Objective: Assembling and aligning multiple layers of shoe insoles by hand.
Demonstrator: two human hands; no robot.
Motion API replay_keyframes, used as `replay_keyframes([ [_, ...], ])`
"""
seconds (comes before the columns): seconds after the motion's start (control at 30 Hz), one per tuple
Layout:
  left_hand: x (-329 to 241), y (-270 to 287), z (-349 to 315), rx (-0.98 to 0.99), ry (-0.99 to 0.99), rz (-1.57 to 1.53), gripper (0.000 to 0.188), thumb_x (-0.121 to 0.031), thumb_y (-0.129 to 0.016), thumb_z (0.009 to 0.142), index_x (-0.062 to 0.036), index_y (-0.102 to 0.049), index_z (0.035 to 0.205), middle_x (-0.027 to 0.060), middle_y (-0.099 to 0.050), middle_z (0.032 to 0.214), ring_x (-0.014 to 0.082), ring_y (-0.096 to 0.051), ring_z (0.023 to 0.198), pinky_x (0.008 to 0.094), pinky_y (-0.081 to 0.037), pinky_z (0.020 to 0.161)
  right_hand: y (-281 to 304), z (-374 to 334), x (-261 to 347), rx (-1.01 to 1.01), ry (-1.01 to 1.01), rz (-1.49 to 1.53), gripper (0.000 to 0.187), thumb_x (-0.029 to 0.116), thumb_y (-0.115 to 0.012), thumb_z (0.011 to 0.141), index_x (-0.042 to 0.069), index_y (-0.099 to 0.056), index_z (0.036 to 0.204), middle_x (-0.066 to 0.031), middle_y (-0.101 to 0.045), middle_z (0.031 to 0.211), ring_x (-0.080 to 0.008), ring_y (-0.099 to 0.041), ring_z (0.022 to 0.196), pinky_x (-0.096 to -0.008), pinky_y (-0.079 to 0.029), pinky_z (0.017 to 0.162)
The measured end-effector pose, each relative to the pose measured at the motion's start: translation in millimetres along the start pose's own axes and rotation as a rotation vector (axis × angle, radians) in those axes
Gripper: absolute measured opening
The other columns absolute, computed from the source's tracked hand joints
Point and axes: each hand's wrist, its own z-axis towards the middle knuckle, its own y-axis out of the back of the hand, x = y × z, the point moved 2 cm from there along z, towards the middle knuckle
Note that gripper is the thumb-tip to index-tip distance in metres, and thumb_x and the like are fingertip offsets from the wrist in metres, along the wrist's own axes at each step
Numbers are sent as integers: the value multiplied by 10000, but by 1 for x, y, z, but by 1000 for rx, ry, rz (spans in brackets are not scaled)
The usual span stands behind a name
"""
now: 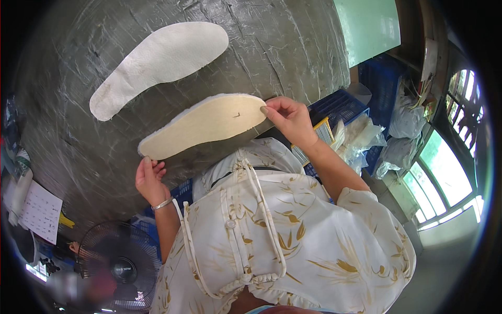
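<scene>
A cream insole (204,125) with a whitish fuzzy edge and a small dark mark is held level over the near part of the table. My left hand (151,180) pinches its narrow end between thumb and fingers. At the broad end, my right hand (291,119) grips the rim, thumb on top. Farther off, a second, whitish insole (162,60) lies flat on the table, apart from both hands; its surface looks wrinkled, with a brownish stain toward the narrow end.
The table (282,52) wears a dark, creased plastic cover. A pale green board (368,29) sits at its far right corner. Blue crates (340,107) and clear plastic bags (361,133) stand at the right. A black fan (123,267) and a written sheet (42,212) are at the lower left.
</scene>
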Motion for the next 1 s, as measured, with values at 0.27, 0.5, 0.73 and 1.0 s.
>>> replay_keyframes([
  [0.27, 1, 3, 3, 44, -17, -10, 224, -205, -663, 969, -10, -648, 1078, 43, -683, 849, 128, -669, 693, 233, -535, 604, -3, 0, -3, -53, 149, -25, 137, 89, -733, 865, -38, -697, 898, -89, -691, 895, -131, -655, 736, -259, -543, 673],
  [0.5, -3, 3, 4, 33, -45, 12, 206, -215, -675, 960, -33, -637, 1049, 33, -679, 834, 122, -669, 679, 228, -545, 606, -5, 1, 1, -77, 180, -17, 105, 68, -736, 843, -31, -705, 855, -101, -699, 876, -166, -682, 702, -279, -560, 650],
  [0.73, -4, 3, 4, 31, -50, 13, 206, -217, -680, 954, -39, -636, 1049, 26, -676, 827, 115, -666, 677, 226, -543, 608, -3, 0, 5, -102, 238, -82, 108, 80, -755, 828, -17, -708, 838, -102, -696, 849, -184, -681, 682, -290, -562, 640],
  [1.0, -5, 0, 2, 10, -67, 26, 213, -232, -694, 944, -53, -642, 1045, 10, -674, 825, 104, -658, 683, 222, -531, 620, -2, 1, 6, -130, 292, -183, 115, 111, -766, 805, 10, -711, 801, -109, -668, 796, -258, -665, 644, -344, -541, 607],
])
